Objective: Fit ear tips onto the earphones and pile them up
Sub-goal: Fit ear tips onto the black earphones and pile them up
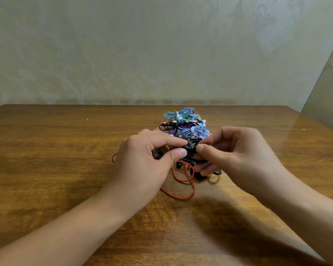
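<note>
Head view: both hands meet above a wooden table (65,150), just in front of a pile of earphones (185,123) with blue, black, green and purple cords. Left hand (148,160) grip: thumb and forefinger pinching a black earphone (189,148). Right hand (236,152) grip: thumb and fingers curled, pinching at the same earphone's end; ear tip too small to make out. Red cable (183,181) loops on table below the hands.

Glossy wood-grain table (65,150); smooth rubbery-looking cables in the earphone pile (185,121).
</note>
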